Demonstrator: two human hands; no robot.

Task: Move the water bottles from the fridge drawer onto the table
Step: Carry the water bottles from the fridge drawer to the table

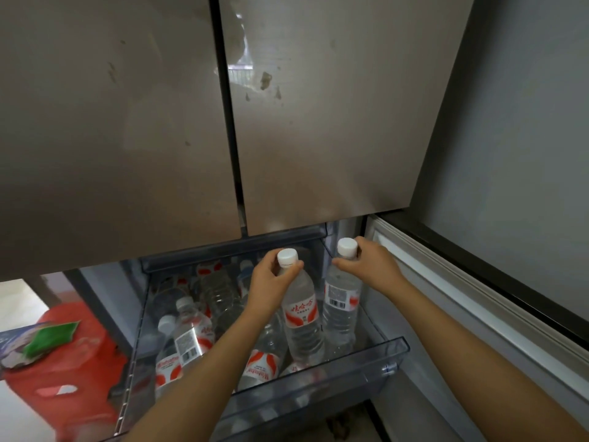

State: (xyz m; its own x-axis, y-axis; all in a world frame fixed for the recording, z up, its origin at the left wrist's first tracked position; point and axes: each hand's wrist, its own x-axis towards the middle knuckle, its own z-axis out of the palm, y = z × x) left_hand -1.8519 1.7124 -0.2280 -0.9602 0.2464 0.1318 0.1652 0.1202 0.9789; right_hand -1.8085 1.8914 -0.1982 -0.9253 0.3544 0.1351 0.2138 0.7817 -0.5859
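Observation:
The clear plastic fridge drawer (390,349) is pulled out below the closed upper doors and holds several water bottles with white caps and red-and-white labels. My left hand (271,279) grips the neck of one upright bottle (302,317) just under its cap. My right hand (371,263) grips the neck of a second upright bottle (342,307) beside it, at the drawer's right end. Both bottles stand with their bases still inside the drawer. More bottles (191,333) lie tilted and stacked to the left and front.
Two closed brown fridge doors (318,122) hang right above the drawer. The open lower door with its white seal (462,282) runs along the right. A red plastic stool (63,371) with a green-and-blue packet (41,342) stands at the left.

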